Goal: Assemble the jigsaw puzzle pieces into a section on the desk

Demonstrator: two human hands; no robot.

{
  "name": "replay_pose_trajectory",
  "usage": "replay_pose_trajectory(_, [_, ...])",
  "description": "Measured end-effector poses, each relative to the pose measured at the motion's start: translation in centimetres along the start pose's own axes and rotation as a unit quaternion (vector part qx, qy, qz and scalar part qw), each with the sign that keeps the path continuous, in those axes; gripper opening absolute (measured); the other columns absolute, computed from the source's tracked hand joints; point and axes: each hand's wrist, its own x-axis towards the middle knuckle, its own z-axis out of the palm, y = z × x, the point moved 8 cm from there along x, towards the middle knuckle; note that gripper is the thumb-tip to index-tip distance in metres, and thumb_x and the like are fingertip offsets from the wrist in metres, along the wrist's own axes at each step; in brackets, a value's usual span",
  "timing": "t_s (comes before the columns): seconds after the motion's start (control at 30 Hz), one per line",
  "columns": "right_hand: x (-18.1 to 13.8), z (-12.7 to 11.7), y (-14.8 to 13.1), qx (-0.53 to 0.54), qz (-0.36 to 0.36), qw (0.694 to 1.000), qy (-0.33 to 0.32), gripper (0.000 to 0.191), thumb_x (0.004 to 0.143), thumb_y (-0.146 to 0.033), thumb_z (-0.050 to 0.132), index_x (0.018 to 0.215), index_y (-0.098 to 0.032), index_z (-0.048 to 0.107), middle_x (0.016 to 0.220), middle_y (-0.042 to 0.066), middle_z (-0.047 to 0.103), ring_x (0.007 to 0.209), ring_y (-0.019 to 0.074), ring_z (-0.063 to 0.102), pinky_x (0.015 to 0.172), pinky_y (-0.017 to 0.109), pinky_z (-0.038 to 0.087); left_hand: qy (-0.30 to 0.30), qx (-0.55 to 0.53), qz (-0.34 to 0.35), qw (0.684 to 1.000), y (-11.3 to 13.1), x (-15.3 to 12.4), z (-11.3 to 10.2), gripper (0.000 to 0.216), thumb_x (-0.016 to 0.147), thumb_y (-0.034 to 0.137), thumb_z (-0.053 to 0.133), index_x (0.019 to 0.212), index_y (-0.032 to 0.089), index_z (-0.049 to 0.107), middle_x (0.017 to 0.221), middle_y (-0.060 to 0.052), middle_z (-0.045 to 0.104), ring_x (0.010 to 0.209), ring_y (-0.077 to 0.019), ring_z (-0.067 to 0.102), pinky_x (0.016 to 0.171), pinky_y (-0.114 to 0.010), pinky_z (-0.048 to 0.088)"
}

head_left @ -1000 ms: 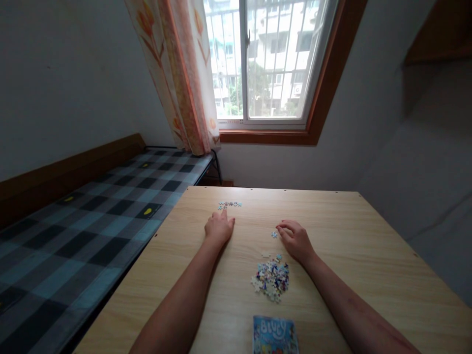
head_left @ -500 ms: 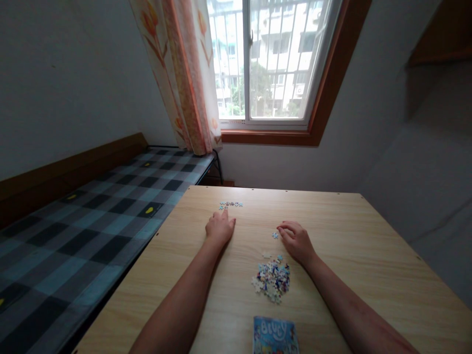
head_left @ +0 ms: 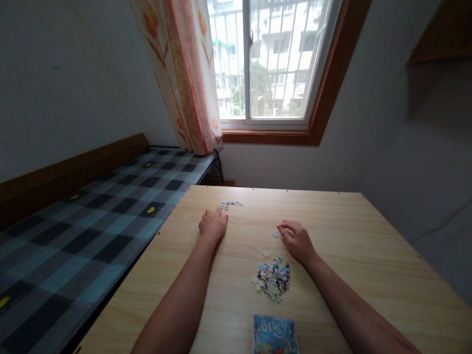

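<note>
Main change is in the L hand (head_left: 213,225): half a sec ago it lay just left of frame centre w/ fingers stretched toward the short row of joined pieces (head_left: 231,204). Now it has slid a bit to the left & the fingers have curled under, knuckles up, so it's a loose fist on the table (head_left: 350,231). Can't tell if a piece is tucked inside; nothing shows. Fingertips sit just below the row's left end, near it, contact not clear. The row itself hasn't shifted.

R hand (head_left: 297,241), right of centre, is same as before: fingers bent, not pinching anything, tips down on the wood just beside the lone piece (head_left: 275,234), which lies flat, not lifted.

So only the L side moved, and no piece has changed place. Loose pile (head_left: 273,279) sits lower centre between the forearms, a stray or two (head_left: 266,254) just above it, unmoved. Blue "Bluey" box (head_left: 275,335) at bottom edge, same spot.

Camera barely moved. Checked bed (head_left: 92,216) fills lower left, curtain (head_left: 184,73) & window (head_left: 276,59) up top
</note>
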Motion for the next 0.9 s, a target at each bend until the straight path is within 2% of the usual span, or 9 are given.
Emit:
replay_pose_trajectory(0.2, [0.0,0.0,0.0,0.007,0.005,1.000,0.000,0.023,0.090,-0.037,0.058,0.087,-0.021,0.074,0.097,0.009,0.073,0.101,0.0246,0.064,0.095,0.041,0.049,0.002,0.003,-0.002,1.000,0.1,-0.1,0.2,0.052,0.095,0.051,0.041,0.136,0.026,0.059,0.119,-0.016,0.056,0.109,-0.0308,0.056,0.090,-0.038,0.047])
replay_pose_trajectory(0.43, [0.0,0.0,0.0,0.007,0.003,1.000,0.002,0.023,0.090,-0.037,0.058,0.086,-0.021,0.074,0.097,0.009,0.073,0.101,0.0251,0.064,0.094,0.042,0.050,-0.005,-0.003,-0.004,1.000,0.2,-0.4,0.0,0.053,0.095,0.050,0.040,0.140,0.026,0.056,0.121,-0.017,0.054,0.110,-0.0311,0.055,0.091,-0.039,0.046])
replay_pose_trajectory(0.67, [0.0,0.0,-0.1,0.008,0.007,1.000,-0.002,0.023,0.090,-0.037,0.058,0.087,-0.021,0.074,0.097,0.009,0.073,0.101,0.0245,0.065,0.095,0.041,0.049,-0.018,-0.017,0.042,0.999,2.1,-1.2,-0.2,0.050,0.097,0.048,0.039,0.141,0.030,0.053,0.119,-0.014,0.054,0.108,-0.0274,0.054,0.090,-0.035,0.046])
replay_pose_trajectory(0.9, [0.1,0.0,-0.4,0.004,0.002,1.000,-0.007,0.022,0.090,-0.035,0.057,0.085,-0.020,0.073,0.096,0.009,0.073,0.099,0.0236,0.065,0.092,0.039,0.049,-0.033,0.001,0.039,0.999,2.2,-1.0,-0.1,0.054,0.095,0.056,0.041,0.142,0.033,0.052,0.120,-0.015,0.054,0.111,-0.0299,0.054,0.091,-0.038,0.045])
